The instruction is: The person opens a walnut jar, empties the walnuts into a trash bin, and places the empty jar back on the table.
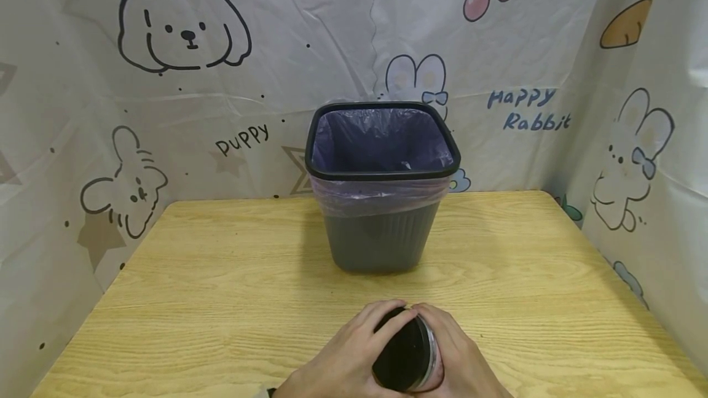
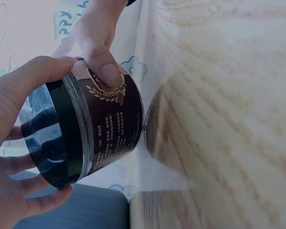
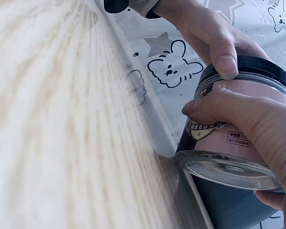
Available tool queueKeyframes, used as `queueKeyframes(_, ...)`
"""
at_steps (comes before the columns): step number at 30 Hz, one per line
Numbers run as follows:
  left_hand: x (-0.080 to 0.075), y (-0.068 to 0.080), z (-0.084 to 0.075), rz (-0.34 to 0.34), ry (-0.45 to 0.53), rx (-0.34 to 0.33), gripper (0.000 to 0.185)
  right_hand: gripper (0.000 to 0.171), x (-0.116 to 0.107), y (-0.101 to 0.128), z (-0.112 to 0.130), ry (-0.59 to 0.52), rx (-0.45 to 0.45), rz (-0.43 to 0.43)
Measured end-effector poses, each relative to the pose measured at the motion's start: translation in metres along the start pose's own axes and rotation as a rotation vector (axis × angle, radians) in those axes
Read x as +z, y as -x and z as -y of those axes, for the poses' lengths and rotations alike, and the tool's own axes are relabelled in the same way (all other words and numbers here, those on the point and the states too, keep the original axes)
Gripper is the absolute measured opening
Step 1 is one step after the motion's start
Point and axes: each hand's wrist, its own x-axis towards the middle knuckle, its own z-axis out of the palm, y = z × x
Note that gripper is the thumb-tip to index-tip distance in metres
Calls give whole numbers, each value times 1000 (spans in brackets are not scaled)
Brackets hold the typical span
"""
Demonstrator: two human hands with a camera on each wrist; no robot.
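Nearest me, a person's left hand (image 1: 348, 355) curls its fingers round the black lid (image 1: 402, 358) of a jar (image 3: 236, 133). The right hand (image 1: 463, 355) grips the jar's body opposite, thumb across its label (image 2: 115, 131). Held tilted between them, its base sits close to the wooden table (image 1: 221, 275), before a grey bin (image 1: 381, 238).

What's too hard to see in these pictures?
Head view: most of the side of the jar, behind its lid and the right hand.
Head view: the bottom inside the bin, behind its front rim.
Left wrist view: smallest print on the label, blurred.
Right wrist view: part of the bin, past the bottom edge.
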Motion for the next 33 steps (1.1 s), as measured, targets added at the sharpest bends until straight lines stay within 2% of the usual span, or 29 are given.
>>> queueKeyframes(16,-1,1,-2,2,-29,-32,106,110,0,2,0,5,15,22)
queueKeyframes(23,0,1,-1,-6,-62,-3,104,110,0,2,0,5,15,23)
queueKeyframes(33,1,2,0,-9,-122,1,105,110,0,2,1,17,40,36)
